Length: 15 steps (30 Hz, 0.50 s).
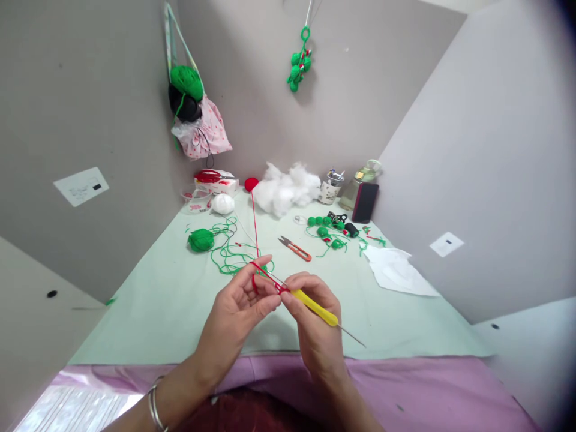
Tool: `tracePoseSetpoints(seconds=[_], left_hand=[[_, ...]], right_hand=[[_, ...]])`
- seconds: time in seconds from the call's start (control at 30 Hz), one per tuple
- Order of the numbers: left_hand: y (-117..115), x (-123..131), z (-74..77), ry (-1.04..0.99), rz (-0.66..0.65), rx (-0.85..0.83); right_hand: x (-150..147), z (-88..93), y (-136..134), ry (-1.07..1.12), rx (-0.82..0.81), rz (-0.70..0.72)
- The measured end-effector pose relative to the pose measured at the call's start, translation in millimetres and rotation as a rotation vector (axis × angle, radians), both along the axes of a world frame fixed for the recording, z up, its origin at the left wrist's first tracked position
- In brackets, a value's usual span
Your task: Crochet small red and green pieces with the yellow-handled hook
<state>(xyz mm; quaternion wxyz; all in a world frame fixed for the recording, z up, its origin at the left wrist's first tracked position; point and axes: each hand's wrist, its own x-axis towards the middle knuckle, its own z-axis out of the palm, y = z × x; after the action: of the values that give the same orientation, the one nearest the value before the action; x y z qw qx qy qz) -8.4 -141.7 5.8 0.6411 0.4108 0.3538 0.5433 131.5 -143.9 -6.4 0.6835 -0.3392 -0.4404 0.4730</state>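
Note:
My left hand pinches a small piece of red crochet work between thumb and fingers. Red yarn loops over its raised index finger and runs back to a red ball. In my right hand is a crochet hook with a yellow handle, its thin metal ends showing on both sides. The hook's front end meets the red stitches, where the fingertips of both hands come close together. Exactly how the hook sits in the loops is too small to tell.
Thread snips lie mid-table. Green yarn with loose strands spreads left, near a white ball. White stuffing sits at the back. Green crocheted balls, a phone, a pen cup and white paper are right.

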Motion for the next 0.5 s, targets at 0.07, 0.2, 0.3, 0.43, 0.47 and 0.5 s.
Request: tracePoseSetpoints(seconds=[0.07,0.2,0.3,0.43,0.47,0.5], left_hand=[[0,-1,0.0,-0.002,-0.023,-0.021],[1,-2,0.2,0.003,-0.052,-0.022],[1,-2,0.5,-0.008,-0.065,-0.017],[1,-3,0.7,-0.015,-0.06,-0.002],[0,-4,0.5,-0.016,-0.057,0.003],[0,-3,0.3,-0.016,-0.056,0.007]], right_hand=[[-1,-0.2,0,0.008,0.006,0.012],[-1,-0.9,-2,0.003,-0.004,0.035],[2,-1.5,-4,-0.043,0.013,0.07],[7,-1.2,-6,-0.134,0.037,0.029],[8,-1.2,-6,-0.154,0.043,0.0],[8,-1.5,-6,-0.172,0.055,-0.029]])
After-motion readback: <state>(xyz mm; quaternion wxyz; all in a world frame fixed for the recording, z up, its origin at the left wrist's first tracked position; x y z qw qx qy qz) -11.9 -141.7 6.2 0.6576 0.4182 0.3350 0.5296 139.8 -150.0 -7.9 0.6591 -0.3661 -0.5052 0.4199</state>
